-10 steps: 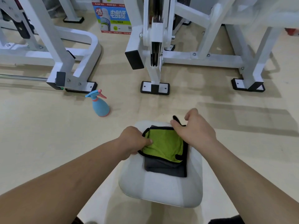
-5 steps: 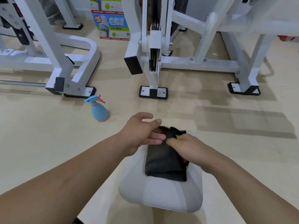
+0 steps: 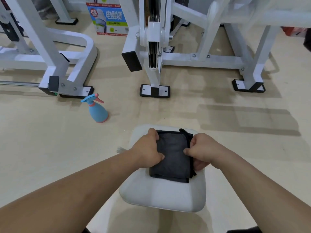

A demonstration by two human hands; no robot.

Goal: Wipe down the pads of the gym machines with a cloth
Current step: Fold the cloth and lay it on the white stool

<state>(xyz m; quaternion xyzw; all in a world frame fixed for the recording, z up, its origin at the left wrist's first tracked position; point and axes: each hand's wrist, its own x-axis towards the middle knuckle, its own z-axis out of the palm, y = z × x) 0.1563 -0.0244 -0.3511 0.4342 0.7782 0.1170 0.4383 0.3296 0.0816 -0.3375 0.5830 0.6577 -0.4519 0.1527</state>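
1. Beige gym floor lies open in a broad strip between the machines and the white seat pad. More bare floor shows to either side of the person's forearms.
2. Pad has rounded corners. Its near half is bare white, and its far edge faces the machines.
3. Left machine frame: white, with a curved base tube that comes down to a black-edged foot. Centre machine: its upright stands on a black foot plate, straight ahead of the pad and well apart from it. Right frame: white legs on black feet.
4. Spray bottle, blue with a pink trigger, stands upright on the floor just beside the left frame's foot, off the pad's far-left corner.
5. Writing: a blue carton behind the centre machine carries large white characters "电解质". The smaller print is too small to read.
6. Cloth: dark grey, folded, with black edging. It lies flat on the far half of the pad, between the two hands.
7. Left hand grips the cloth's left edge, fingers curled over it and thumb on top.
8. Right hand pinches the cloth's right edge, with the thumb pressed onto the top fold.
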